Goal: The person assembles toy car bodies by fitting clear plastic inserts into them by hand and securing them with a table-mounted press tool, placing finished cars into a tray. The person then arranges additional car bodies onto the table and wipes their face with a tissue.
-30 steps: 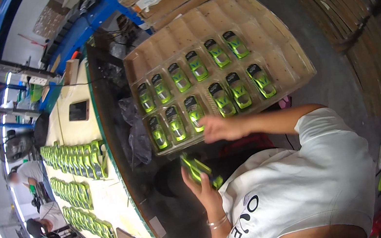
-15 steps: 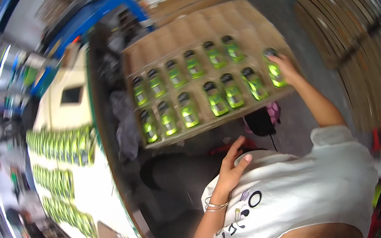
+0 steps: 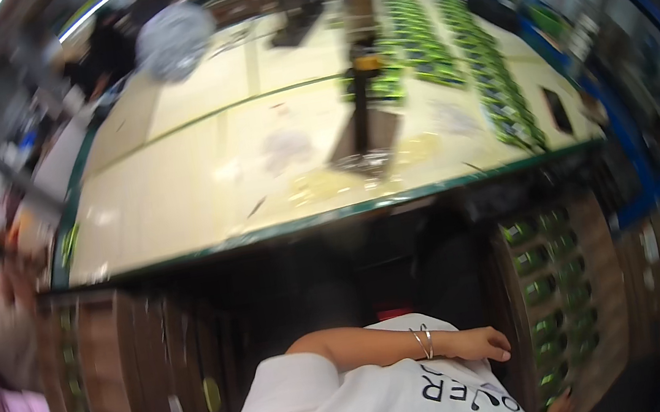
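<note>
My left hand [image 3: 480, 344], with bangles on its wrist, lies across the front of my white shirt. Its fingers are loosely bent and apart from anything, and nothing shows in them. At the lower right, only a small blurred part of my right hand [image 3: 559, 410] shows, by the near end of a brown tray [image 3: 600, 272]. What it holds, if anything, is hidden. Two rows of bright green and black car-shaped pieces [image 3: 540, 289] lie in that tray.
A pale worktable [image 3: 168, 209] with a green edge spans the front. Rows of green pieces [image 3: 488, 67] and a dark upright post on a flat base [image 3: 359, 146] stand on it. More brown trays [image 3: 104, 350] are at the left, and a blue frame [image 3: 651, 184] at the right.
My view has swung left from the tray to the worktable. The right hand, earlier on a green piece, is now mostly out of sight. The left hand's spread fingers have relaxed.
</note>
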A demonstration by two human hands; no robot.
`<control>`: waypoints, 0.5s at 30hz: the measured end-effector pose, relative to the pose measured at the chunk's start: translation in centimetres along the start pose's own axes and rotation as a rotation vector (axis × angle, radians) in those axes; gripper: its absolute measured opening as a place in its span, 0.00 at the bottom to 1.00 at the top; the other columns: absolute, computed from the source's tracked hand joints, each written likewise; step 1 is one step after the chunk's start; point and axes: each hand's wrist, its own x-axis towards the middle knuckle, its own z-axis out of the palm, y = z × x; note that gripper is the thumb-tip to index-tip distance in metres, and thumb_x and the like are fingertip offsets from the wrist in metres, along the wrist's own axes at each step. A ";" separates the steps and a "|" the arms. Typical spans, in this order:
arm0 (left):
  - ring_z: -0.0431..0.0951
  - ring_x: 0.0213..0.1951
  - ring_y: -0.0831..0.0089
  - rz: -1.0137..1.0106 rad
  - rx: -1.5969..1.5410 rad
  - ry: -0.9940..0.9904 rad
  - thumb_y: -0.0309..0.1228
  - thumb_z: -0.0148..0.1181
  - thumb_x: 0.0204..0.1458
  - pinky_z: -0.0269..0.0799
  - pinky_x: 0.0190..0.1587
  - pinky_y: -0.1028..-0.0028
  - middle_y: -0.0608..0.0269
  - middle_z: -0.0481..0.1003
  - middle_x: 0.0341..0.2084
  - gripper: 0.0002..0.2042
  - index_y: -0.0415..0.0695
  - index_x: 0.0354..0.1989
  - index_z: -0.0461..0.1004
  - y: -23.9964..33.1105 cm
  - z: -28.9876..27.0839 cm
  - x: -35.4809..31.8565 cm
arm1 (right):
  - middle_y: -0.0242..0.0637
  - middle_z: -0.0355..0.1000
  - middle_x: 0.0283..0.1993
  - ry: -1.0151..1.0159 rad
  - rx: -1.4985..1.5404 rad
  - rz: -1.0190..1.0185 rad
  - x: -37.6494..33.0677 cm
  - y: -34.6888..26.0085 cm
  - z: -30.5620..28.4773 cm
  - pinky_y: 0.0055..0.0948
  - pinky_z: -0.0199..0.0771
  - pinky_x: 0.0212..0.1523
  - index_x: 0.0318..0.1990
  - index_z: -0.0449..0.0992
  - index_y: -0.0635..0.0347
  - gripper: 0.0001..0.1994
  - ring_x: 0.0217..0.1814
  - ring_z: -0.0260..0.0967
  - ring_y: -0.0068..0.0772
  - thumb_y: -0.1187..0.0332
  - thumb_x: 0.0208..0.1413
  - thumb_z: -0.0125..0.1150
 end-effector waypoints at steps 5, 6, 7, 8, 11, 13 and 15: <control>0.67 0.31 0.76 0.031 -0.136 0.288 0.39 0.51 0.47 0.64 0.34 0.78 0.61 0.70 0.30 0.20 0.35 0.43 0.66 -0.6 -2.9 -4.3 | 0.41 0.60 0.47 0.041 0.441 -0.098 4.3 -9.2 -2.0 0.51 0.61 0.43 0.53 0.53 0.63 0.27 0.47 0.59 0.43 0.64 0.48 0.54; 0.68 0.33 0.75 0.077 -0.124 0.368 0.38 0.51 0.47 0.65 0.35 0.77 0.60 0.70 0.31 0.19 0.35 0.43 0.66 -0.2 -4.1 -6.1 | 0.41 0.64 0.40 0.124 0.693 -0.350 6.3 -12.7 0.4 0.40 0.64 0.35 0.45 0.61 0.64 0.18 0.37 0.62 0.38 0.63 0.48 0.53; 0.70 0.34 0.73 0.135 -0.117 0.473 0.37 0.52 0.47 0.66 0.36 0.76 0.59 0.71 0.33 0.18 0.36 0.42 0.66 -0.9 -5.7 -7.6 | 0.41 0.68 0.32 0.194 0.950 -0.612 7.8 -16.0 1.6 0.30 0.66 0.27 0.36 0.70 0.64 0.13 0.28 0.65 0.33 0.63 0.49 0.51; 0.70 0.36 0.72 0.176 0.006 0.644 0.37 0.52 0.47 0.66 0.38 0.75 0.57 0.71 0.33 0.17 0.36 0.40 0.67 0.4 -6.8 -10.8 | 0.38 0.68 0.31 -0.059 1.113 -0.635 6.1 -20.5 0.4 0.26 0.66 0.27 0.36 0.69 0.64 0.11 0.27 0.65 0.29 0.67 0.48 0.52; 0.70 0.35 0.75 0.360 0.203 1.231 0.34 0.54 0.44 0.65 0.39 0.76 0.58 0.72 0.30 0.13 0.36 0.35 0.69 1.8 -9.7 -20.1 | 0.33 0.67 0.30 -0.768 1.201 -0.724 -8.2 -31.9 -12.7 0.18 0.64 0.28 0.36 0.68 0.65 0.09 0.27 0.62 0.21 0.72 0.47 0.52; 0.70 0.34 0.77 0.401 0.231 1.581 0.31 0.54 0.45 0.65 0.38 0.78 0.60 0.72 0.28 0.11 0.36 0.34 0.70 4.3 -8.7 -27.5 | 0.34 0.67 0.31 -0.975 1.219 -0.909 -14.9 -35.4 -16.9 0.17 0.64 0.29 0.36 0.68 0.65 0.08 0.27 0.63 0.20 0.73 0.47 0.51; 0.70 0.29 0.81 0.483 0.283 1.926 0.28 0.54 0.45 0.66 0.33 0.80 0.62 0.72 0.24 0.08 0.35 0.30 0.70 5.2 -6.5 -34.1 | 0.34 0.67 0.30 -1.201 1.277 -1.104 -19.8 -37.7 -18.9 0.18 0.65 0.30 0.35 0.68 0.66 0.07 0.27 0.63 0.21 0.74 0.47 0.51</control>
